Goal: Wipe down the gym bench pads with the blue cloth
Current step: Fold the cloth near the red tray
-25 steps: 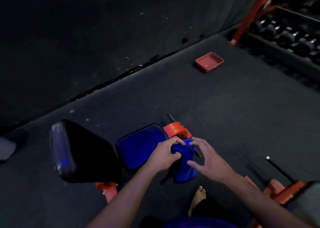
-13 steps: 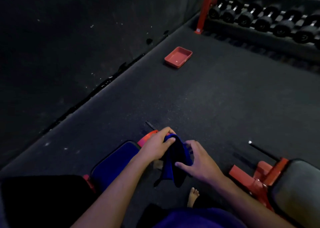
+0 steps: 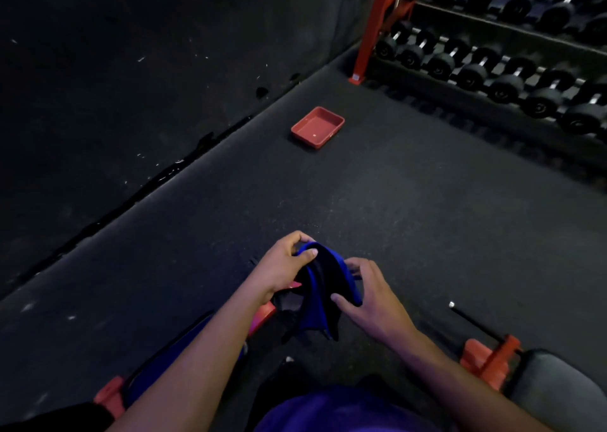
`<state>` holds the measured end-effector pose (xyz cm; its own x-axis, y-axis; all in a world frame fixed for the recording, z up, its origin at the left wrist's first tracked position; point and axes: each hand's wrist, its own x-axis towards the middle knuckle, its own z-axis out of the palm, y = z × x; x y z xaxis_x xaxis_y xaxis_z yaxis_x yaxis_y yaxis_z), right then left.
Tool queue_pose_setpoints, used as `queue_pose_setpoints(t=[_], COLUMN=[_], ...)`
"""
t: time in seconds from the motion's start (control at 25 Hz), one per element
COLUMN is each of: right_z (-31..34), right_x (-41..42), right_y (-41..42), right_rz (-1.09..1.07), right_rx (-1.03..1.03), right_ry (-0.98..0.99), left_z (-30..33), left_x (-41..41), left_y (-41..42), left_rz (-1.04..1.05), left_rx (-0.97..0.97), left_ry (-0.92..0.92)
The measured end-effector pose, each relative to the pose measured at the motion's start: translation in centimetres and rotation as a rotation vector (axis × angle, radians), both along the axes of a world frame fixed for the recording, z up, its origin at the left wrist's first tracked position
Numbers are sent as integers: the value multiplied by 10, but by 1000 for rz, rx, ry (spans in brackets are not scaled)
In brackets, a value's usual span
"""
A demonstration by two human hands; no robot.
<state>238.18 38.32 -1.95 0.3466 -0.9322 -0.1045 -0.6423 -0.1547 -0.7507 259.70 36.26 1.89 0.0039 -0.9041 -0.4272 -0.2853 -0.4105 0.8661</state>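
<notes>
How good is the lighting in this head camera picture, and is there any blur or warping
Head view: dim overall, the wall nearly black; the blue cloth loses its folds in shadow between the left hand and right hand. Only the red tray reads clearly. Wide-angle warping tilts the dumbbell rack; the bench pad at the frame's edge looks soft.

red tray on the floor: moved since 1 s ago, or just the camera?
No. The red tray lies in the same spot between the wall seam and the rack's red leg; only the head camera turned.
</notes>
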Motion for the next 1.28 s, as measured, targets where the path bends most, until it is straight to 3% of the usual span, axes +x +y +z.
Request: queue_pose_setpoints(t=[0.28, 0.52, 0.72, 0.84, 0.92, 1.28], right_z=[4, -13, -25, -28, -29, -24], right_x=[17, -16, -67, -101, -118, -122], right_y=[-89, -179, -293, -373, -421, -622], right_rz=[-3, 47, 145, 316, 404, 311], right_rx=[9, 44, 39, 89, 104, 123], right_ry=[61, 199, 207, 374, 510, 600], left_z=[-5, -26, -52, -65, -68, -95], left_x=[-14, -29, -66, -84, -94, -64], left_y=[-85, -157, -244, -302, -334, -475], left_rz=[-66, -50, -83, -207, -218, -185], left_rx=[6, 41, 173, 249, 259, 240], left_ry=[6, -70, -232, -392, -403, -499])
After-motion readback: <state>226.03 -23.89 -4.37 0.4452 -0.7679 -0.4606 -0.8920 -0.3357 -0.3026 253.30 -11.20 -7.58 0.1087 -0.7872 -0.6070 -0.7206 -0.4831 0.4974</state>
